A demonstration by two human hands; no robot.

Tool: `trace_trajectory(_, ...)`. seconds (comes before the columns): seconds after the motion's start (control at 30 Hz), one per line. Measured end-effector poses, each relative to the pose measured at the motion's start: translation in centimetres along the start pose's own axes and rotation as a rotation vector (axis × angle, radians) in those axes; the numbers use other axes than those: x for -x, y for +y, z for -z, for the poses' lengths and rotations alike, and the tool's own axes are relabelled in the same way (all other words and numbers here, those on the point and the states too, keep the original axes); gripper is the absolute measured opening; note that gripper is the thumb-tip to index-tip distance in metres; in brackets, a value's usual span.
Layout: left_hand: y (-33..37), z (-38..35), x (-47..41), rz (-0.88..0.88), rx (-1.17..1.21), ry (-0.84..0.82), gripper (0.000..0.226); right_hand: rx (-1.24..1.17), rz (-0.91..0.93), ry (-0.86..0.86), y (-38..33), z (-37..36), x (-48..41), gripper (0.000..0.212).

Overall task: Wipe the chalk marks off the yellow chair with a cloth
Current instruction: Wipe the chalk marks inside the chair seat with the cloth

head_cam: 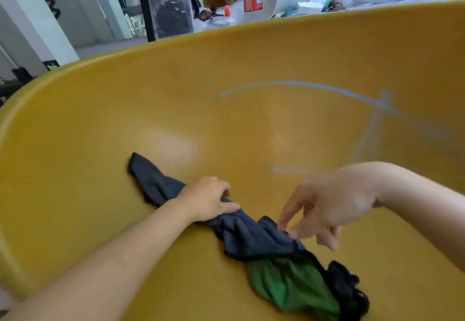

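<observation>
Left hand (208, 198) is gripping a crumpled dark-blue-and-green fabric cloth (264, 242).
It's lying on the seat of the yellow moulded plastic chair (100, 119); right hand (327, 210) is hovering slack-fingered; bunching a firm pad should suit those pale blue chalk marks (327, 89) beyond.

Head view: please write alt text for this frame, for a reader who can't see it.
A person's left hand grips a dark cloth lying bunched on the seat of a yellow chair, while the open right hand reaches toward it with spread fingers. Pale blue chalk marks cross the chair beyond the hands, to the right.
</observation>
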State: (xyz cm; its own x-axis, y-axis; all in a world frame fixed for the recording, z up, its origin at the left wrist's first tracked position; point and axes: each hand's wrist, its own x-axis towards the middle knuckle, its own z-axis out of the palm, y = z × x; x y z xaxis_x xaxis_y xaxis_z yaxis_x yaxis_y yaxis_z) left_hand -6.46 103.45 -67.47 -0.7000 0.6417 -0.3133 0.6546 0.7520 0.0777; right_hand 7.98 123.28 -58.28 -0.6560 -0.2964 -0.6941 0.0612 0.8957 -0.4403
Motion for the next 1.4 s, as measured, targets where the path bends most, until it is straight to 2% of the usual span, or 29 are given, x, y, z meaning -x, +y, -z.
trace_trajectory(0.07, 0.1, -0.3, -0.3, -0.024, 0.079, 0.058, 0.033, 0.138, -0.061, 0.172, 0.1, -1.8, -2.3, 0.042)
trace_trajectory(0.13, 0.2, 0.1, -0.2, -0.062, 0.169, 0.08, 0.037, 0.129, -0.073, 0.309, 0.2, -3.2, -4.4, 0.061)
trace_trajectory(0.2, 0.3, 1.2, 0.5, -0.053, 0.384, 0.14, 0.04, 0.112, -0.083, 0.387, 0.4, -4.4, -6.6, 0.078)
trace_trajectory(0.23, 0.3, 2.1, 0.9, -0.034, 0.55, 0.203, 0.035, 0.133, -0.063, 0.456, 0.6, -4.7, -7.6, 0.07)
trace_trajectory(0.27, 0.4, 3.1, 1.5, 0.003, 0.763, 0.285, 0.027, 0.179, -0.038, 0.555, 0.9, -5.0, -8.3, 0.05)
trace_trajectory(0.3, 0.6, 4.0, 2.1, 0.047, 1.005, 0.369, 0.021, 0.265, -0.012, 0.703, 1.2, -5.0, -8.7, 0.029)
trace_trajectory(0.33, 0.5, 5.0, 2.7, 0.079, 1.224, 0.428, 0.021, 0.353, 0.01, 0.872, 1.4, -4.7, -8.7, 0.017)
trace_trajectory(0.37, 0.5, 5.8, 3.4, 0.087, 1.387, 0.467, 0.023, 0.426, 0.015, 1.034, 1.5, -4.2, -8.2, 0.014)
trace_trajectory(0.43, 0.2, 7.5, 4.8, 0.054, 1.555, 0.51, 0.027, 0.395, -0.013, 1.262, 1.1, -2.6, -6.3, 0.015)
trace_trajectory(0.5, -0.5, 8.6, 6.1, -0.005, 1.668, 0.443, 0.026, 0.279, -0.131, 1.369, 0.8, -0.8, -4.2, 0.025)
trace_trajectory(0.53, -0.9, 8.8, 6.7, -0.035, 1.704, 0.348, 0.023, 0.195, -0.157, 1.398, 0.6, 0.2, -3.2, 0.028)
trace_trajectory(0.57, -1.4, 8.5, 6.9, -0.042, 1.732, 0.238, 0.021, 0.018, -0.116, 1.404, 0.2, 1.0, -2.3, 0.029)
trace_trajectory(0.6, -1.4, 7.8, 6.8, -0.025, 1.727, 0.117, 0.022, -0.283, 0.021, 1.367, -0.4, 1.6, -1.6, 0.029)
trace_trajectory(0.67, -1.0, 5.2, 6.0, 0.047, 1.486, -0.051, 0.032, -0.841, 0.341, 1.16, -2.1, 2.2, -0.9, 0.03)
trace_trajectory(0.73, 0.7, 3.0, 4.9, 0.139, 1.181, -0.163, 0.042, -1.045, 0.529, 0.975, -3.6, 2.0, -0.7, 0.033)
trace_trajectory(0.77, 1.7, 2.5, 4.6, 0.15, 1.121, -0.201, 0.045, -1.107, 0.592, 0.92, -4.1, 2.0, -0.7, 0.034)
trace_trajectory(0.8, 2.7, 2.2, 4.3, 0.137, 1.143, -0.235, 0.05, -1.173, 0.644, 0.879, -4.5, 2.1, -0.6, 0.033)
trace_trajectory(0.87, 4.4, 2.6, 3.7, 0.062, 1.351, -0.256, 0.055, -1.309, 0.728, 0.818, -4.7, 2.8, -0.3, 0.03)
trace_trajectory(0.97, 5.9, 3.9, 3.1, -0.061, 1.747, 0.003, 0.039, -1.496, 0.911, 0.77, -4.3, 3.5, 0.9, 0.027)
trace_trajectory(1.03, 6.1, 5.1, 3.3, -0.107, 1.979, 0.15, 0.023, -1.511, 0.964, 0.831, -3.6, 3.8, 1.8, 0.033)
trace_trajectory(1.1, 6.0, 6.4, 4.2, -0.207, 2.035, 0.181, 0.017, -1.479, 0.945, 0.889, -2.9, 3.9, 2.5, 0.039)
trace_trajectory(1.17, 5.4, 7.4, 5.0, -0.251, 1.933, 0.166, 0.029, -1.452, 0.963, 0.883, -2.6, 4.1, 2.9, 0.046)
trace_trajectory(1.23, 4.7, 8.3, 5.7, -0.197, 1.745, 0.159, 0.042, -1.365, 0.961, 0.901, -2.5, 4.2, 3.4, 0.05)
trace_trajectory(1.3, 3.8, 9.6, 6.7, -0.17, 1.519, 0.175, 0.036, -1.229, 0.893, 0.993, -2.4, 4.4, 4.1, 0.051)
trace_trajectory(1.4, 1.9, 12.5, 8.9, -0.188, 1.332, 0.334, 0.027, -0.967, 0.709, 1.184, -1.8, 4.8, 5.9, 0.053)
